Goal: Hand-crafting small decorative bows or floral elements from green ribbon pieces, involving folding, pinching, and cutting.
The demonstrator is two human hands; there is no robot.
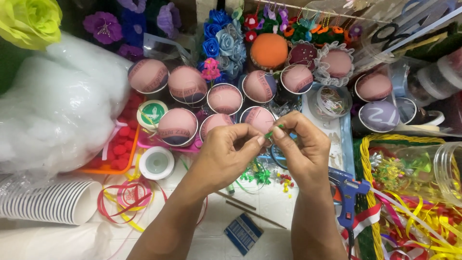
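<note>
Home craft worktable: rows of paper cups topped with pink fabric domes [186,84], blue hot-glue gun [347,192], satin ribbon roses [222,38], stacked white paper cups [48,202], white stuffing bag [62,103].

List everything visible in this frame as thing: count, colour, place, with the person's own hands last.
small green piece: one, green, pinched between both hands' fingertips
pink-topped cups: about a dozen, pink tops, rows across the middle
orange ball: one, orange, top centre
fabric flowers: several, blue, purple and yellow-green, along the top
stuffing bag: one, white, left
paper cup stack: one, white, lying lower left
ribbon spool: one, white, left of the hands
glue gun: one, blue, right of the hands
basket: one, yellow and green rim, right, holding ribbons
left hand: pinching the piece
right hand: pinching the piece
</note>
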